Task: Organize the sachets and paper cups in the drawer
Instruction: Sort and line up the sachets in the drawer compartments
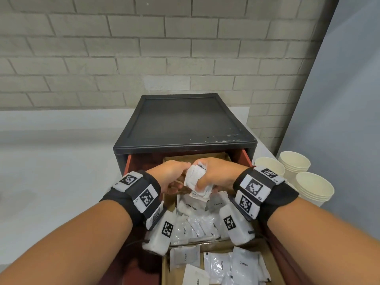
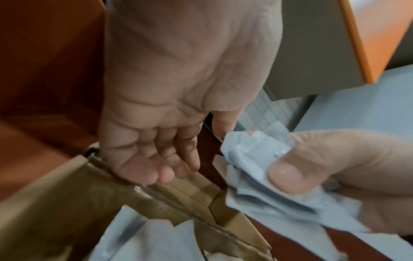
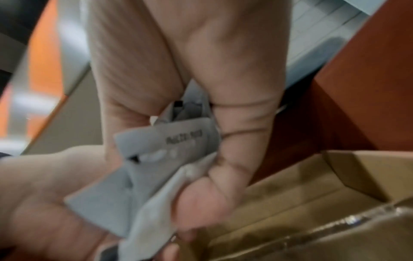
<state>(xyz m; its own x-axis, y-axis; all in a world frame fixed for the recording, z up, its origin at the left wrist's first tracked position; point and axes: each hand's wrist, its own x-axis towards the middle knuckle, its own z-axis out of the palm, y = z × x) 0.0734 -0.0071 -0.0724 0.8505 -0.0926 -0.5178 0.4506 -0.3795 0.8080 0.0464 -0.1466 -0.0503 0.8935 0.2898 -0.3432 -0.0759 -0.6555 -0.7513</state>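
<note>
Right hand (image 1: 213,173) clutches crumpled white sachets (image 1: 196,179); left hand (image 1: 170,174), fingers loosely curled, empty, just beside, above cardboard tray (image 2: 67,203).

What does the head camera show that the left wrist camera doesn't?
Only the head view shows the paper cups stacked to the right of the black cabinet, the brick wall, and loose sachets lying in the drawer. Only the left wrist view shows the left hand from the palm side, its fingers touching a brown cardboard edge. Both show the right hand gripping a bunch of white sachets.
</note>
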